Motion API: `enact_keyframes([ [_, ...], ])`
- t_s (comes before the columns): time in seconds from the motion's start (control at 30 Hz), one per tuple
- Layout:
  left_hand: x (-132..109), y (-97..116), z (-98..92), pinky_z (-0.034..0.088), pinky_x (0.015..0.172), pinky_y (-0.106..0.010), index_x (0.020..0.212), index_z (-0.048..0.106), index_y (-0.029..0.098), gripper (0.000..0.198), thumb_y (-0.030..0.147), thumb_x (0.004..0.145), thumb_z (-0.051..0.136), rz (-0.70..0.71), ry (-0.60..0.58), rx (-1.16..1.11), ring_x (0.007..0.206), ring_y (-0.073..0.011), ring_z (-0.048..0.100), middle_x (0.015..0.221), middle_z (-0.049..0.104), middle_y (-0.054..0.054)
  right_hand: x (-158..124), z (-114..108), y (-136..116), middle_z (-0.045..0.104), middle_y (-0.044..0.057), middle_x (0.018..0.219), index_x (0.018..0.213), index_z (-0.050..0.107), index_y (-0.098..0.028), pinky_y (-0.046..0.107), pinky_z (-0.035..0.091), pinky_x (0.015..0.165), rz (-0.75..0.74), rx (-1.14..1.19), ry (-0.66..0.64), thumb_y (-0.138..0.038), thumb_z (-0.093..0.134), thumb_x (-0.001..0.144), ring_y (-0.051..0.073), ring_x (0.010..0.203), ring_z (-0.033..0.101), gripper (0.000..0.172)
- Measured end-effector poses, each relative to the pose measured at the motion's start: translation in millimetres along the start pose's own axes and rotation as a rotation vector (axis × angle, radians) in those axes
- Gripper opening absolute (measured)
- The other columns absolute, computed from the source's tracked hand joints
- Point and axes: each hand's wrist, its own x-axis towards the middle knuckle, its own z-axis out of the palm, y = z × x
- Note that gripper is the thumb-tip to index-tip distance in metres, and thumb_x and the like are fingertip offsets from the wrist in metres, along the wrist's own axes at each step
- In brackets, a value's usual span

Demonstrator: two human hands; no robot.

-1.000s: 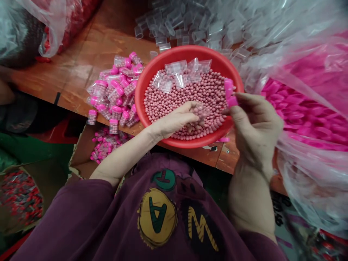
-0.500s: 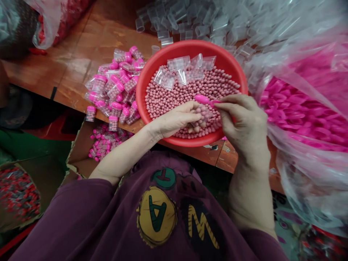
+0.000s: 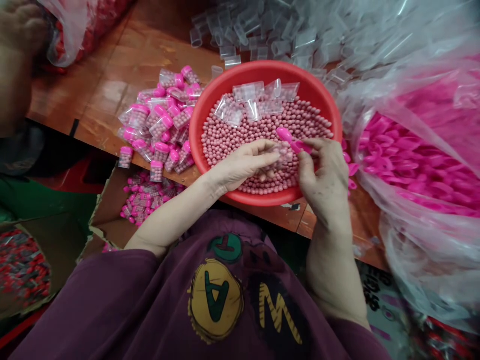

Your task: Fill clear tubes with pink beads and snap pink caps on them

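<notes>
A red basin on the wooden table holds a heap of small pink beads and several empty clear tubes. Over its near side, my left hand is closed around a clear tube filled with beads. My right hand pinches pink caps and holds them against the open end of that tube. The two hands touch at the tube.
A pile of filled tubes with pink caps lies left of the basin. More have fallen into a cardboard box below the table edge. A clear bag of pink caps sits right. Empty clear tubes lie behind.
My right hand moved left from the basin's right rim with the pink caps and brought them to the tube in my left hand. The left hand stayed in place.
</notes>
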Motion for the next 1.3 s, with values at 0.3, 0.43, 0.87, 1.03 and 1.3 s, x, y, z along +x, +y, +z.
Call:
enact_keyframes([
  [0.3,7,-6,-6.5,0.054,0.077,-0.031,0.116,0.072,0.02,0.027,0.037,0.1,0.086,-0.073,-0.028,-0.051,0.088,-0.0161,0.072,0.11,0.079,-0.006,-6,13,-17,0.082,0.005,0.119,0.136,0.077,-0.032,0.044,0.069,0.091,-0.025,0.217,0.12,-0.049,0.067,0.112,0.023,0.099,0.08,0.031],
  [0.43,10,-7,-7.7,0.056,0.083,-0.033,0.116,0.072,0.021,0.03,0.035,0.095,0.089,-0.033,-0.044,-0.089,0.093,-0.0179,0.074,0.106,0.078,-0.005,-6,12,-30,0.085,0.005,0.121,0.129,0.081,-0.031,0.046,0.069,0.103,-0.058,0.232,0.102,-0.043,0.064,0.116,0.024,0.112,0.083,0.025],
  [0.87,7,-12,-0.6,0.055,0.08,-0.027,0.123,0.072,0.02,0.03,0.035,0.101,0.087,0.025,0.048,-0.06,0.084,-0.012,0.069,0.103,0.077,-0.002,5,5,-47,0.088,0.003,0.11,0.108,0.087,-0.03,0.047,0.071,0.1,-0.051,0.245,0.169,-0.04,0.08,0.108,0.024,0.105,0.085,0.012],
  [1.03,6,-12,2.2,0.054,0.08,-0.027,0.132,0.071,0.021,0.031,0.03,0.105,0.082,0.07,0.055,-0.044,0.081,-0.0112,0.065,0.102,0.073,-0.001,5,7,-47,0.088,0.003,0.105,0.109,0.087,-0.03,0.046,0.072,0.093,-0.018,0.246,0.206,-0.042,0.079,0.108,0.024,0.099,0.085,0.015],
  [1.3,6,-13,7.7,0.058,0.088,-0.028,0.12,0.07,0.019,0.016,0.027,0.107,0.076,0.129,0.142,0.09,0.087,-0.013,0.064,0.107,0.072,-0.003,5,13,-44,0.088,0.004,0.103,0.106,0.088,-0.029,0.045,0.07,0.09,-0.034,0.234,0.188,-0.043,0.078,0.106,0.024,0.096,0.083,0.017],
])
